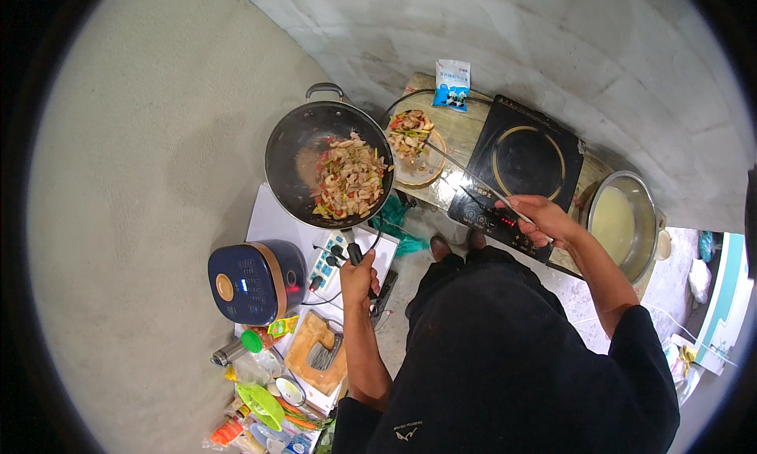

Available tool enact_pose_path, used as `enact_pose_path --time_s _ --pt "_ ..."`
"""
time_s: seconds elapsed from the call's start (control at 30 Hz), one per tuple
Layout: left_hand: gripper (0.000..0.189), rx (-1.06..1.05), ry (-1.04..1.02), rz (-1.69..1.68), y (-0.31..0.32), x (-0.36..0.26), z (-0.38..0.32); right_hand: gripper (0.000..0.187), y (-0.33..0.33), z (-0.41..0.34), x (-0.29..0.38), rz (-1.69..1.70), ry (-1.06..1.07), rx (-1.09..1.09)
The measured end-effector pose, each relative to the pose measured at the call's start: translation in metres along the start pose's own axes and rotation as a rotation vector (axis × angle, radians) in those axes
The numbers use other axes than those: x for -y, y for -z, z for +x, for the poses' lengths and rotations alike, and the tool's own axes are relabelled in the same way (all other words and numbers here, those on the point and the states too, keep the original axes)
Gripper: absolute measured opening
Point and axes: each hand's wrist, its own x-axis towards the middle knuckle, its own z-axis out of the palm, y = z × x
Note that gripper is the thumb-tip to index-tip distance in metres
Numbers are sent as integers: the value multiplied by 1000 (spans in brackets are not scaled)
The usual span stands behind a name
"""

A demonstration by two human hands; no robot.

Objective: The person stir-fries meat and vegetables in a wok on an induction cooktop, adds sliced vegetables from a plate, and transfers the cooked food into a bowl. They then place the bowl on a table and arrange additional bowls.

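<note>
My left hand [358,279] grips the black handle of a dark wok [290,158], which is held up at the left, over the edge of a white table. Stir-fried meat with green and red vegetable pieces [349,179] lies mostly on the wok's right side. In my right hand [544,220] is the long metal handle [479,182] of a cooking utensil. A heap of the same food [410,128] sits at its far end, hiding the head. Directly below that heap, a pale plate [439,161] shows its rim, close beside the wok.
An induction cooker [529,164] with lit red digits lies under my right hand. A steel pot [641,253] of yellowish liquid stands right; a blue-and-white packet [452,84] lies behind. At left are a rice cooker [254,282], power strip [325,264] and cleaver on a wooden board [304,359].
</note>
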Motion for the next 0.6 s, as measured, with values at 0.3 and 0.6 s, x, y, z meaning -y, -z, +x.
enact_pose_path --time_s 0.3,0.6 --pt "32 -46 -56 48 2 -8 9 37 6 46 -42 -764 406 -359" --pt "32 -12 -60 47 0 -13 12 35 -6 8 -10 -824 430 -498"
